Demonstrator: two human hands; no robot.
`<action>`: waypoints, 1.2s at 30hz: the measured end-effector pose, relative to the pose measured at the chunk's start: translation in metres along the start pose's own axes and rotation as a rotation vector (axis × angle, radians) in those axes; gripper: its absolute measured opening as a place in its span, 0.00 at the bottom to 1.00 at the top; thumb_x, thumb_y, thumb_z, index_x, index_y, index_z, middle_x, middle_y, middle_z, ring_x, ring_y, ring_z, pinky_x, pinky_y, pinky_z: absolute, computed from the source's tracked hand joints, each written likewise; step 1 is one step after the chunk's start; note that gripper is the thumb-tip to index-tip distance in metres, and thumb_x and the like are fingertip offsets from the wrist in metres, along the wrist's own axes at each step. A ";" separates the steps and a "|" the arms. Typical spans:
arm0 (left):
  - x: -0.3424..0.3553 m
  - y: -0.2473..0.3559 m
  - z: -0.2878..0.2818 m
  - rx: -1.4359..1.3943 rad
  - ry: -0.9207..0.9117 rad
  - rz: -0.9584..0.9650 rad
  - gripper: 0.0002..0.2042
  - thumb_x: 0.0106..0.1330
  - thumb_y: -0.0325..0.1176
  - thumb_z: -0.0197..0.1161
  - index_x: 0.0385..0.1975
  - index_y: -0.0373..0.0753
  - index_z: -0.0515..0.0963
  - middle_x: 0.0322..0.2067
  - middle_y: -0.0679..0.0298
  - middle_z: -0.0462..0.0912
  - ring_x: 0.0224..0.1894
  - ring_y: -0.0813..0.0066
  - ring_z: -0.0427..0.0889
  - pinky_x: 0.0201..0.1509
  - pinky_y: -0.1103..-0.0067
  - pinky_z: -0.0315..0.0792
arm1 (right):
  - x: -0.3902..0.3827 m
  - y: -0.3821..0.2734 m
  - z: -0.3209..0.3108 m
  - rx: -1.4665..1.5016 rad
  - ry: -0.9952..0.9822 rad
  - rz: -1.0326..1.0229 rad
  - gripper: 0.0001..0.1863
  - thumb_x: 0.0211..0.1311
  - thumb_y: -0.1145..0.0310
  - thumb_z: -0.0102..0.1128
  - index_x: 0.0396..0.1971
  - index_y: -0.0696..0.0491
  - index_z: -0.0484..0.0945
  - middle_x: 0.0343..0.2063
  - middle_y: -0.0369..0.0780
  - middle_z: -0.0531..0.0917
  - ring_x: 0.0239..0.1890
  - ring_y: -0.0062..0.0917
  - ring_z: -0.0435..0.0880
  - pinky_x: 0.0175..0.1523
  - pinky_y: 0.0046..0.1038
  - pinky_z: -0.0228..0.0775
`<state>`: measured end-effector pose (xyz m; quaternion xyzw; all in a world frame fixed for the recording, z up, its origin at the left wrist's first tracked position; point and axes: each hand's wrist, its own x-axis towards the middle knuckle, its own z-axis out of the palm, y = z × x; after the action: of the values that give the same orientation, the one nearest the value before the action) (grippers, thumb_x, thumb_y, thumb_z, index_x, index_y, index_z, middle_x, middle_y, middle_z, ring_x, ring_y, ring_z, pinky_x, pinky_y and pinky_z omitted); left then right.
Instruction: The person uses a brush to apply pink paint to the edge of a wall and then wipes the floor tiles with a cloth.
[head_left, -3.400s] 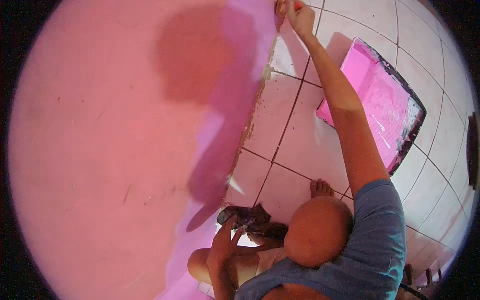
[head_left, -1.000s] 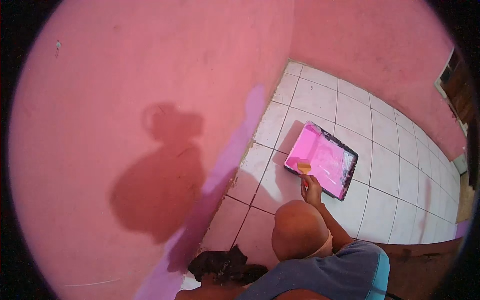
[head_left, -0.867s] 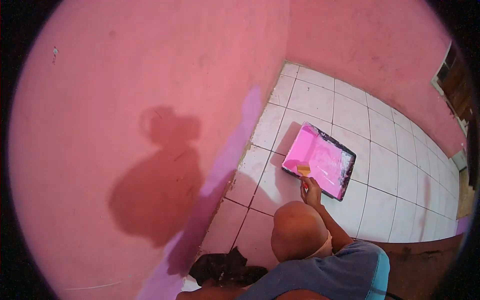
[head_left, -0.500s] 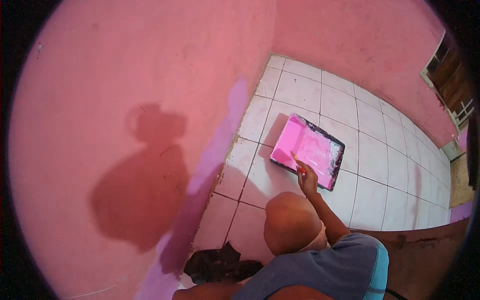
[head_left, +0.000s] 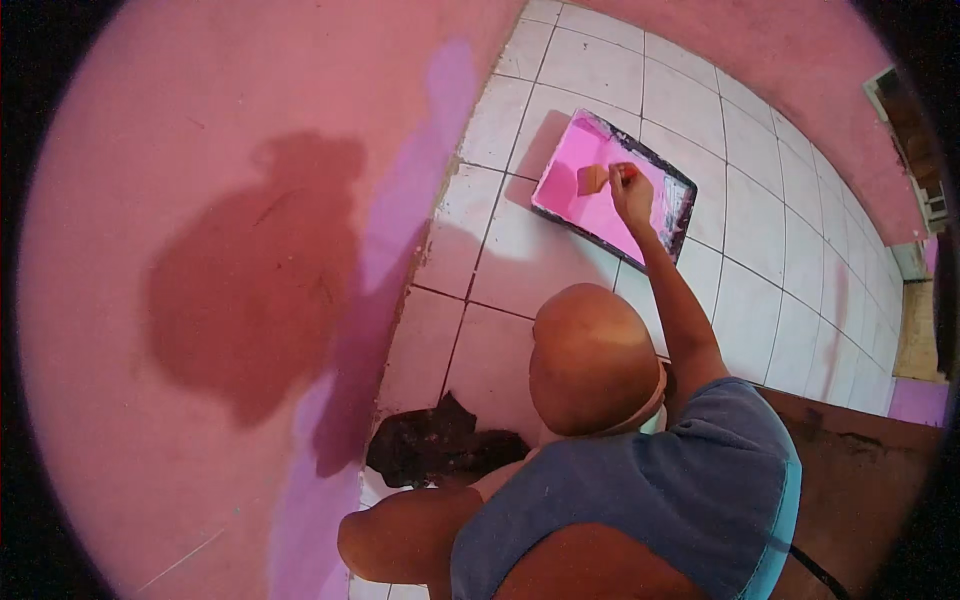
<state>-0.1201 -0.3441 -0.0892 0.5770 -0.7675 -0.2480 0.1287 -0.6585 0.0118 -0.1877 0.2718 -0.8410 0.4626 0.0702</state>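
Observation:
My right hand (head_left: 633, 200) is closed round the red handle of a flat paintbrush (head_left: 591, 180). The brush's wide head points left, over the pink paint (head_left: 568, 158) in a black-rimmed paint tray (head_left: 655, 156). Whether its bristles touch the paint I cannot tell. White and pink smears coat the tray's right end. My left hand is out of sight.
The tray stands on white floor tiles (head_left: 500, 225). To the left rises a pink wall (head_left: 230, 80) with a lilac band (head_left: 405, 195) along its foot. Crumpled black material (head_left: 440, 440) lies near my knees. A window (head_left: 905, 130) shows at far right.
My right hand has moved forward and right across the tray with the brush, whose head now shows broad side up. The view has tilted, so the tray appears higher.

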 end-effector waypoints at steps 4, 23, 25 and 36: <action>-0.033 -0.019 -0.005 0.019 -0.023 -0.044 0.19 0.70 0.46 0.48 0.44 0.33 0.70 0.47 0.56 0.74 0.52 0.66 0.70 0.58 0.72 0.61 | 0.010 -0.001 0.002 0.049 -0.015 -0.052 0.15 0.62 0.58 0.55 0.31 0.56 0.79 0.19 0.45 0.80 0.23 0.33 0.82 0.30 0.31 0.70; -0.144 -0.082 -0.035 0.112 -0.080 -0.192 0.21 0.70 0.47 0.47 0.49 0.33 0.68 0.51 0.55 0.72 0.55 0.65 0.68 0.61 0.71 0.59 | -0.117 0.105 -0.114 0.701 0.214 0.816 0.19 0.65 0.53 0.54 0.43 0.54 0.78 0.30 0.34 0.80 0.27 0.15 0.75 0.29 0.19 0.67; -0.145 -0.084 -0.033 0.114 -0.090 -0.191 0.22 0.70 0.47 0.47 0.49 0.33 0.68 0.51 0.55 0.72 0.56 0.65 0.68 0.61 0.71 0.58 | -0.120 0.108 -0.123 0.716 0.171 0.846 0.20 0.65 0.52 0.53 0.43 0.54 0.78 0.31 0.33 0.80 0.29 0.15 0.76 0.32 0.20 0.68; -0.167 -0.095 -0.043 0.146 -0.109 -0.210 0.23 0.70 0.48 0.47 0.52 0.32 0.66 0.53 0.55 0.70 0.58 0.64 0.66 0.63 0.71 0.57 | -0.113 0.131 -0.125 0.591 0.102 0.804 0.20 0.63 0.50 0.54 0.43 0.51 0.78 0.33 0.30 0.80 0.31 0.13 0.74 0.34 0.20 0.63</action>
<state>0.0287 -0.2154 -0.0884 0.6476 -0.7249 -0.2343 0.0177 -0.6484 0.2139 -0.2562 -0.0885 -0.7078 0.6840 -0.1525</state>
